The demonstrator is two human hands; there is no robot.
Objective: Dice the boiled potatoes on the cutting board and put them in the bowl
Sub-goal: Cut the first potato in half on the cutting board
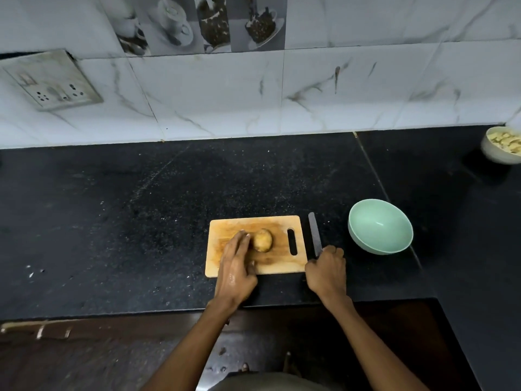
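Observation:
One whole boiled potato [262, 240] lies on the wooden cutting board [277, 263] near the counter's front edge. My left hand [236, 263] rests on the board with straight fingers touching the potato's left side. My right hand [327, 270] grips the handle of a knife [315, 234], whose blade lies on the counter just right of the board and points away from me. An empty mint-green bowl [380, 225] stands to the right of the knife.
The black granite counter [141, 221] runs back to a white marble-tiled wall. A white bowl [503, 145] holding cut pieces sits at the far right edge. A switch socket plate [53, 80] is on the wall at left.

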